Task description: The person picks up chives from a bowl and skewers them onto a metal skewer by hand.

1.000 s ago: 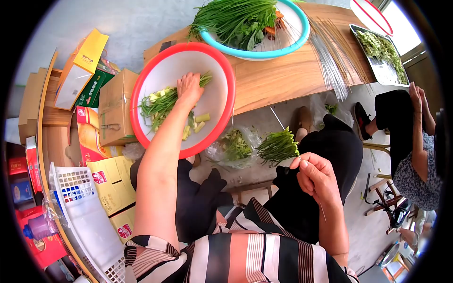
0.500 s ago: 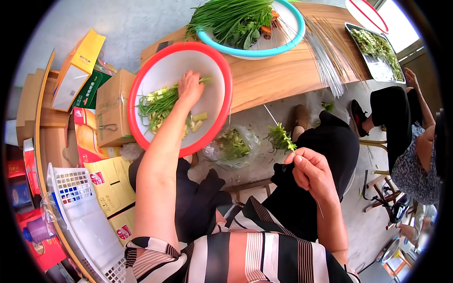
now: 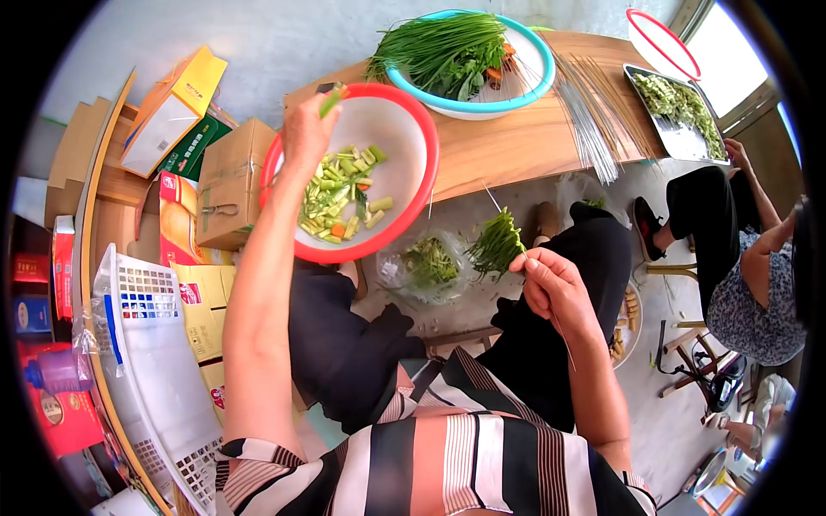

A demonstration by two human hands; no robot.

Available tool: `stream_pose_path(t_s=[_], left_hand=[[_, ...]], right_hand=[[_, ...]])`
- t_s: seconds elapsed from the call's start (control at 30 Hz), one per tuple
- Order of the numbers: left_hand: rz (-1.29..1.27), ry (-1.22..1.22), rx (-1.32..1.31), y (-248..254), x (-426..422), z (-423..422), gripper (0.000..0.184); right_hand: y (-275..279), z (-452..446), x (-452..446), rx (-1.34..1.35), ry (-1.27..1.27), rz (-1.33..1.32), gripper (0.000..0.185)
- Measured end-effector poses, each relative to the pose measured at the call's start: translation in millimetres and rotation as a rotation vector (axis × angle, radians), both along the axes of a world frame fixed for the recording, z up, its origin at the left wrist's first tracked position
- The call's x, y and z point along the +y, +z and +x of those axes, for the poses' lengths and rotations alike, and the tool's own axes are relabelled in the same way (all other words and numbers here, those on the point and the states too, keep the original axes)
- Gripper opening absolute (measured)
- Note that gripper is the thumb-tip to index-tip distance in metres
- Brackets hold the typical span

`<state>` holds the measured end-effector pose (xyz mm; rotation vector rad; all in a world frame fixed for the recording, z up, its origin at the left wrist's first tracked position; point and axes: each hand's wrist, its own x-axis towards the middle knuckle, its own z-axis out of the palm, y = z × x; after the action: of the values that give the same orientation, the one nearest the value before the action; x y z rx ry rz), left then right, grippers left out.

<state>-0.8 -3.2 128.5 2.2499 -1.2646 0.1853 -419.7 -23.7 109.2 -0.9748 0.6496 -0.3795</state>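
My left hand (image 3: 308,133) is raised over the far left rim of a red-rimmed white bowl (image 3: 411,142), pinching a short piece of green stalk (image 3: 332,100). In the bowl lie cut pale-green stalk pieces (image 3: 337,189) with a few orange bits. On the other side, my right hand (image 3: 555,284) is closed round a thin skewer (image 3: 564,340). A bunch of green stems (image 3: 496,245), cut ends level, is threaded on it just beyond my fingers. The skewer's thin tip shows past the bunch.
A teal-rimmed bowl (image 3: 482,107) holds long chives and leafy greens on the wooden table (image 3: 482,150). Loose skewers (image 3: 589,125) and a tray of greens (image 3: 680,112) lie further right. Below is a plastic bag of greens (image 3: 430,262). Another person (image 3: 748,267) sits at right; boxes (image 3: 232,185) stand left.
My left hand has come up out of the bowl towards its far left rim, now with a stalk piece. The long green stems seen in the bowl are gone; the skewered bunch looks fuller. The view has shifted.
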Motion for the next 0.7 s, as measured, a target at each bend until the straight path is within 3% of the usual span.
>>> stream_pose_path(t_s=[0.17, 0.37, 0.57, 0.6, 0.63, 0.7], left_hand=[[0.251, 0.037, 0.181, -96, -19, -2, 0.018], [0.398, 0.108, 0.332, -155, -44, -13, 0.02], [0.406, 0.084, 0.278, -153, -42, -8, 0.021], [0.283, 0.005, 0.241, -151, -40, 1, 0.021], [0.158, -0.072, 0.203, -138, -37, -1, 0.022], [0.096, 0.002, 0.335, -92, -28, -6, 0.022]], right_hand=[[1, 2, -4, 0.032, -0.027, 0.023, 0.021], [2, -2, -13, 0.07, -0.037, 0.042, 0.022], [3, 2, -15, 0.051, -0.029, 0.043, 0.021], [2, 2, -15, 0.05, -0.031, 0.039, 0.021], [1, 1, -14, 0.053, -0.038, 0.026, 0.022], [-1, 0, -13, 0.054, -0.037, 0.008, 0.022]])
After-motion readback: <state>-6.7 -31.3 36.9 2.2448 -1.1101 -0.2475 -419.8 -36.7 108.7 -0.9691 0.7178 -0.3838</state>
